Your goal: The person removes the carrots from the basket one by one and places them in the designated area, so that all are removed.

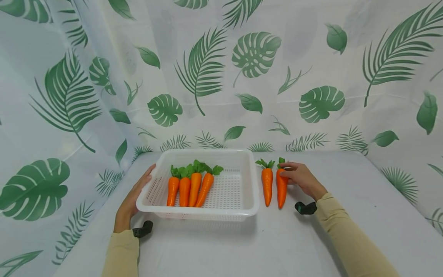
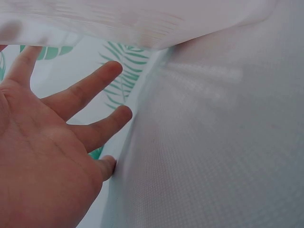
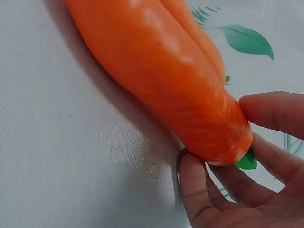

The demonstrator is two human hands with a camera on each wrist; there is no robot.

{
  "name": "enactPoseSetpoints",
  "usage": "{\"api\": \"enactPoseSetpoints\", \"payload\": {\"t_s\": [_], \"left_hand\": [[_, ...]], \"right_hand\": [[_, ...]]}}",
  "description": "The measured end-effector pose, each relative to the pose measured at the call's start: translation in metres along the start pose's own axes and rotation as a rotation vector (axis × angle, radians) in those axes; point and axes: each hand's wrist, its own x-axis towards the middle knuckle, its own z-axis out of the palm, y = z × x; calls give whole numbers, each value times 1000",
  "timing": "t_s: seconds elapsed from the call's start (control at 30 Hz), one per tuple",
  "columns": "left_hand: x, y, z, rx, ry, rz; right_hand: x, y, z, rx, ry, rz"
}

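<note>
A white plastic basket (image 1: 198,211) with perforated walls stands on the table. Several orange carrots (image 1: 195,188) with green leafy tops lie side by side in its left half. My left hand (image 1: 133,196) is at the basket's left side, its fingers spread and extended in the left wrist view (image 2: 61,123). Right of the basket lie two more carrots. My right hand (image 1: 304,179) pinches the top end of the outer carrot (image 1: 282,190), thumb and fingers on either side of it in the right wrist view. The other carrot (image 1: 267,186) lies just left of it.
A white cloth covers the table (image 1: 207,250). Behind and at both sides hangs a white curtain (image 1: 214,77) printed with green leaves. Each wrist bears a small black camera, one near the left sleeve (image 1: 121,250), one near the right sleeve (image 1: 346,231).
</note>
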Motion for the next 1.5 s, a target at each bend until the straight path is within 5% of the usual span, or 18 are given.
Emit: {"api": "enactPoseSetpoints", "payload": {"t_s": [1.5], "left_hand": [[2,0,0,-3,-1,12]], "right_hand": [[1,-7,2,-86,73,-13]]}}
